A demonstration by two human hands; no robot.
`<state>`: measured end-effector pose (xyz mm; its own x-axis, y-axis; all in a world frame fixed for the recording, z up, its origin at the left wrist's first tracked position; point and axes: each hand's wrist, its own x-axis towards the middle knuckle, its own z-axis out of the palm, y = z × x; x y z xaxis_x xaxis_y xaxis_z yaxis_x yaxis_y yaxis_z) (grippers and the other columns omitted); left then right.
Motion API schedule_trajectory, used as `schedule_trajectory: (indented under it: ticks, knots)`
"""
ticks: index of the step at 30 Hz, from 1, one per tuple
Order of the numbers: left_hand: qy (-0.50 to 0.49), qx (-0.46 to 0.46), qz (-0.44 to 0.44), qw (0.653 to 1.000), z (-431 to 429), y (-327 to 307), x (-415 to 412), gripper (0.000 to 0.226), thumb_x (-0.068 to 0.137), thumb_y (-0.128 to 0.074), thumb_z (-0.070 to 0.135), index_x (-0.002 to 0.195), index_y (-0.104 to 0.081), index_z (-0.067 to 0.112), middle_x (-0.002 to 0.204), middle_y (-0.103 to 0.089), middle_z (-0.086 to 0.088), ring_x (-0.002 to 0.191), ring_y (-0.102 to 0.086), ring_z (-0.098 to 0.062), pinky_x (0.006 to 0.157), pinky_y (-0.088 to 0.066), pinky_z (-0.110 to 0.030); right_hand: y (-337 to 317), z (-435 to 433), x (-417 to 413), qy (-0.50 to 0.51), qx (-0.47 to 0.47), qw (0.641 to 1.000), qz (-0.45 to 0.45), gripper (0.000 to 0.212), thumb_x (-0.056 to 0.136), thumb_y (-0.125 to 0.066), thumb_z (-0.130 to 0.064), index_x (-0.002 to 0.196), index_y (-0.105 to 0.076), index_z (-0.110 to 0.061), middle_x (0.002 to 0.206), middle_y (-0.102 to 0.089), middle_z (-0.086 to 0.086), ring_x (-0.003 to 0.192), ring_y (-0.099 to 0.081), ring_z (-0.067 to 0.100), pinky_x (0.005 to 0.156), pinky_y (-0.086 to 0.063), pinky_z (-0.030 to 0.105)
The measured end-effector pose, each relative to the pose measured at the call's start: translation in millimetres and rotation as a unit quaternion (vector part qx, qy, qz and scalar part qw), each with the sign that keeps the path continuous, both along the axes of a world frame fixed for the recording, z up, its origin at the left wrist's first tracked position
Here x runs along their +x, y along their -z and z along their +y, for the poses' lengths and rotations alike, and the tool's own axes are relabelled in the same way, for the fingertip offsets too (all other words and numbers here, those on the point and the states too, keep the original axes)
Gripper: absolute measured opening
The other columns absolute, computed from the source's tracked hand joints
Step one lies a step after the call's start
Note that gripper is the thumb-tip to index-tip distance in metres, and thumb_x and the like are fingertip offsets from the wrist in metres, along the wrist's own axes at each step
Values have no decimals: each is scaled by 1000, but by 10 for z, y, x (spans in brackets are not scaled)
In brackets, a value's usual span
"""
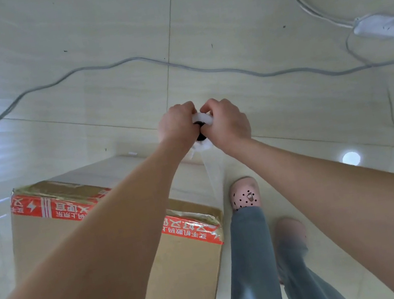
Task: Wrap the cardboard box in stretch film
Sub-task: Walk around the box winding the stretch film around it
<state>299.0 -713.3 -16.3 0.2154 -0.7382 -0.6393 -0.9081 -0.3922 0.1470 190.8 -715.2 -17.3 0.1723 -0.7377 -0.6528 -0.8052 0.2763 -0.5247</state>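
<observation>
- Two hands are up front: the left hand (178, 125) and right hand (229, 121) are both clenched round the film roll (203, 118), knuckles nearly touching.
- A clear film strip (215, 172) drops from the roll toward the box corner.
- The cardboard box (184, 269) stands on the tiled floor (93, 36), just beside the person's shoe (245, 193).

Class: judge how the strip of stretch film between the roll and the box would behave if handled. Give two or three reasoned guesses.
Probably floppy: the stretch film looks thin and see-through, so it likely sags if tension drops. Likely light: the roll fits between the left hand and right hand. Possibly clingy, since glossy film hugs the cardboard box edge.
</observation>
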Motion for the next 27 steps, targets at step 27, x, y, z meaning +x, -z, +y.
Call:
schedule_trajectory:
  ticks: [27]
  knots:
    - [-272, 20, -6, 962, -275, -37, 902, 22, 86, -52, 17, 106, -57, 11, 101, -61, -9, 90, -61, -30, 62, -39, -30, -55, -774, 1105, -205, 44, 978, 8, 35, 84, -49, -12, 113, -63, -27, 107, -66, 3, 100, -59, 28, 75, -42, 29]
